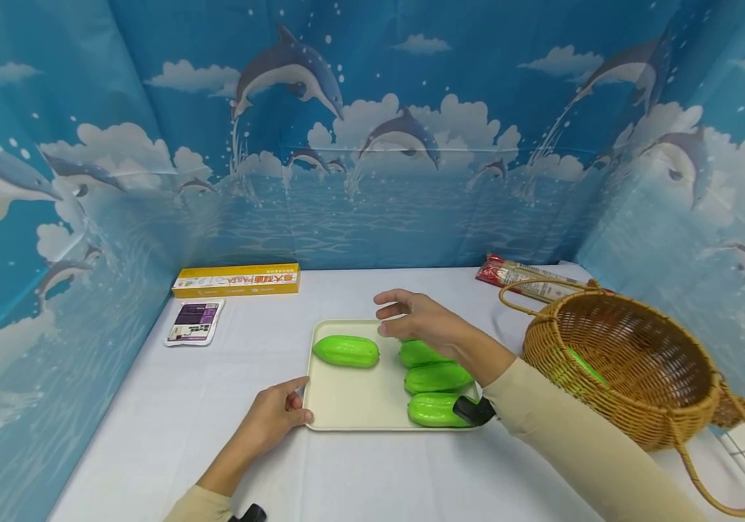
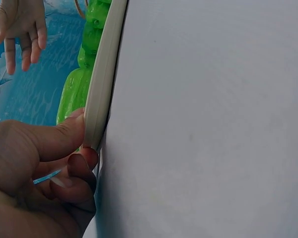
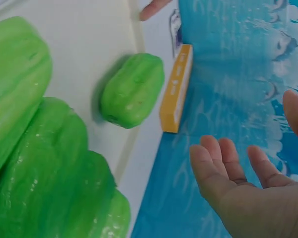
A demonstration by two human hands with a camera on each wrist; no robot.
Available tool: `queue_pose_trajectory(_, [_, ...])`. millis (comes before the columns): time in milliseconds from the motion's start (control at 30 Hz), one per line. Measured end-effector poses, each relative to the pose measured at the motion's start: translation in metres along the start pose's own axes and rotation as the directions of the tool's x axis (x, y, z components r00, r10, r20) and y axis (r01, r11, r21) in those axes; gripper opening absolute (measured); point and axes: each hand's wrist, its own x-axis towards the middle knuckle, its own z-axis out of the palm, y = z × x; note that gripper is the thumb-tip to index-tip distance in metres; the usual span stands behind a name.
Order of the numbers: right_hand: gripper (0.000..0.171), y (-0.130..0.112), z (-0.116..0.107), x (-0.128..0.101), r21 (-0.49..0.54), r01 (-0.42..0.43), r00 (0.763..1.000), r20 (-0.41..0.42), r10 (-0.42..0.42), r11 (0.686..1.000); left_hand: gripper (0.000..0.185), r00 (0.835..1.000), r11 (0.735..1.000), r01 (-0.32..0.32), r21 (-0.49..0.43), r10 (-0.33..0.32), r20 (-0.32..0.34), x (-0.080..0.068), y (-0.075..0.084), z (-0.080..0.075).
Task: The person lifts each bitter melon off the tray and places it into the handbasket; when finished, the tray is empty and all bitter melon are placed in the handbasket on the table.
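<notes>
Four glossy green ridged plastic gourds lie on the cream rectangular plastic tray [image 1: 346,406], which sits near the middle of the white counter [image 1: 150,435]. Three are stacked along the tray's right edge; the single green gourd [image 1: 346,351] lies alone near the tray's far left corner.

The left hand [image 1: 274,417] pinches the tray's near left corner, thumb on the rim and fingers curled beneath. The right hand [image 1: 414,319] hovers over the tray's far edge, fingers relaxed and spread, holding nothing.

I judge this a moment between placings: the tray is steadied while the free hand is between gourds. A next move would call for closing on one gourd without nudging its neighbours.

The woven wicker basket [image 1: 627,362] stands at the counter's right edge, something green inside it. The yellow flat carton [image 1: 236,280] at the far edge reads "PASTA"; other print is too small to read.
</notes>
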Motion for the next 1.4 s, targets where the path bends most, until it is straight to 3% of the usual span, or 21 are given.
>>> queue_pose_trajectory(533, [0.069,0.026,0.011,0.040,-0.129,-0.094,0.996,-0.007,0.094,0.987,0.066,1.000,0.999,-0.013,-0.033,0.013,0.006,0.001,0.000,0.004])
queue_pose_trajectory(867, [0.072,0.028,0.023,0.063,-0.204,-0.142,0.990,-0.026,0.140,0.969,0.067,1.000,1.000,0.007,-0.010,-0.007,-0.001,0.000,-0.002,0.003])
queue_pose_trajectory(1400, [0.079,0.029,0.035,0.076,-0.304,-0.191,0.979,0.006,0.202,0.933,0.065,1.000,1.000,-0.016,-0.006,0.016,0.001,0.000,0.001,0.001])
